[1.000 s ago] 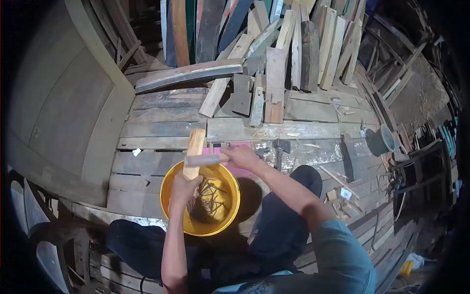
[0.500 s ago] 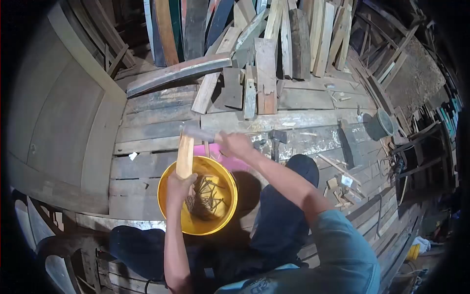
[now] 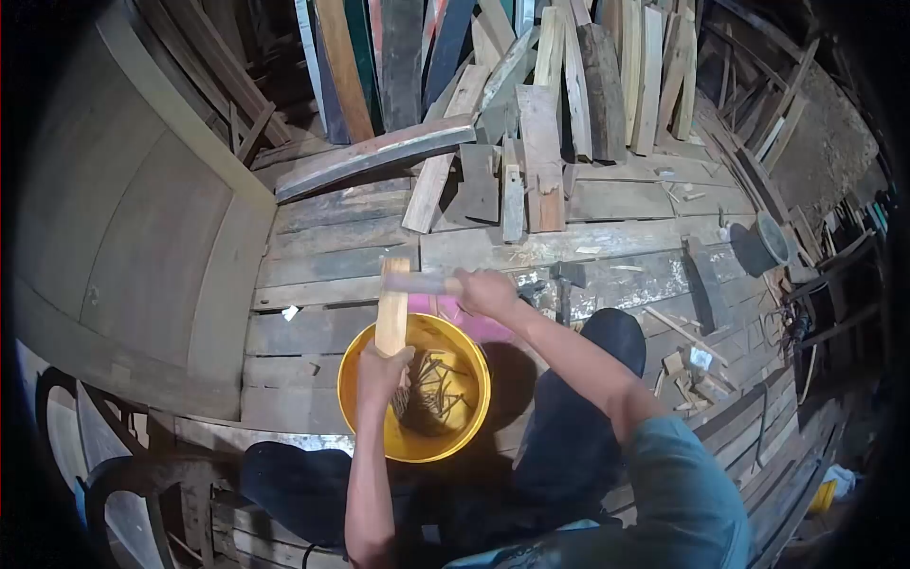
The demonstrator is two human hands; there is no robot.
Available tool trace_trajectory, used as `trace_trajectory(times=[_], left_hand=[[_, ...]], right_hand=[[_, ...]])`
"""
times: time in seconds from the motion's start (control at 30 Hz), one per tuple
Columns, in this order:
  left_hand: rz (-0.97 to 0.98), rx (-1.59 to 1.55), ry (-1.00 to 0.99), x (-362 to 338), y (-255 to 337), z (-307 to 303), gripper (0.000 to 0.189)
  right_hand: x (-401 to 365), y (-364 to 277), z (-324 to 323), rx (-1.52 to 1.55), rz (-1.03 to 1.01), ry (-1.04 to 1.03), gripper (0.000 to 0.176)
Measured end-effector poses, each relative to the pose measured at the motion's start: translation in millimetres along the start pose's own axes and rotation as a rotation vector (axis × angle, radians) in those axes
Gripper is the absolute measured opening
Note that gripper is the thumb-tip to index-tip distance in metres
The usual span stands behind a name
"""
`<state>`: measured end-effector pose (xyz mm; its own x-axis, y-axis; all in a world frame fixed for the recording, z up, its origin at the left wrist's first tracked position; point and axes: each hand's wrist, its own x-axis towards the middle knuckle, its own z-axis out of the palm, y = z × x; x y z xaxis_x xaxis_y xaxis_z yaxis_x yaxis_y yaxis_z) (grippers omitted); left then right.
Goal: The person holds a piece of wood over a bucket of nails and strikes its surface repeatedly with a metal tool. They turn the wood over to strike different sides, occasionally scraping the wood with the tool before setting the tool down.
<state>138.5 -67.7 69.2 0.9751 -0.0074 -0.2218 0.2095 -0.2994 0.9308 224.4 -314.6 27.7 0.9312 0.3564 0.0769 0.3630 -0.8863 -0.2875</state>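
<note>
My left hand [image 3: 381,372] is wrapped around the lower end of a short pale wooden block [image 3: 391,322], holding it upright at the rim of a yellow bucket [image 3: 482,398]. Inside the bucket lies a pile of thin dark pieces that look like nails [image 3: 438,384]. My right hand [image 3: 488,292] grips a tool with a wooden handle [image 3: 444,284]. Its far part is smeared by motion and crosses the block near the top; I cannot tell its kind. Behind the bucket lies a pink object [image 3: 479,325], partly hidden.
An axe-like tool [image 3: 567,277] lies on the plank floor beyond my right knee. Wood scraps [image 3: 692,379] are scattered at the right, and a dark bucket [image 3: 773,239] sits farther off. Boards [image 3: 540,156] lean at the back; a wooden door panel [image 3: 152,256] stands left.
The view has shifted, so the scene sits further right and slightly lower. The right hand's tool now crosses the block slightly below its top end. Both hands keep their grips.
</note>
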Motion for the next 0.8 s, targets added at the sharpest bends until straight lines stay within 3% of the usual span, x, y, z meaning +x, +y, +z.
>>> trace_trajectory(times=[0.07, 0.17, 0.2, 0.27, 0.37, 0.43, 0.47, 0.5, 0.63, 0.67, 0.73, 0.77, 0.8], left_hand=[[-0.066, -0.096, -0.031, 5, 4, 1, 0.027], [-0.069, -0.093, 0.0, 6, -6, 3, 0.025], [0.01, -0.075, -0.011, 5, -5, 2, 0.022], [-0.056, -0.039, 0.01, 0, 12, 5, 0.023], [-0.107, -0.126, -0.061, 4, 7, 3, 0.024], [-0.09, -0.114, -0.049, 5, 0, 2, 0.025], [0.107, 0.0, 0.017, 5, -6, 4, 0.025], [0.095, 0.018, 0.015, 5, -4, 4, 0.026], [-0.022, -0.004, -0.016, 4, 0, 2, 0.024], [-0.086, -0.052, -0.04, 6, -2, 1, 0.024], [-0.118, -0.028, -0.035, 3, 7, 2, 0.026], [0.002, -0.001, 0.006, 6, 4, 1, 0.026], [0.119, 0.027, 0.04, 8, -5, 3, 0.026]], right_hand=[[2, -6, -14, 0.071, 0.162, -0.022, 0.03], [-8, -11, 17, -0.059, -0.206, 0.049, 0.033], [-1, -6, 15, -0.036, -0.148, 0.011, 0.033], [5, 8, 8, 0.027, -0.012, -0.077, 0.032], [3, 11, -12, -0.009, 0.122, -0.029, 0.031], [-3, 0, -11, -0.027, -0.01, -0.034, 0.033], [-3, -1, -2, -0.049, -0.109, -0.038, 0.032], [-4, -5, 2, -0.063, -0.206, -0.047, 0.032], [6, 11, -4, -0.022, 0.157, 0.05, 0.03], [5, 7, -4, 0.029, 0.191, 0.016, 0.036], [1, -10, -5, 0.006, -0.002, -0.123, 0.034], [1, -15, -6, -0.004, -0.099, -0.189, 0.032], [-2, -20, -13, 0.007, -0.229, -0.125, 0.03]])
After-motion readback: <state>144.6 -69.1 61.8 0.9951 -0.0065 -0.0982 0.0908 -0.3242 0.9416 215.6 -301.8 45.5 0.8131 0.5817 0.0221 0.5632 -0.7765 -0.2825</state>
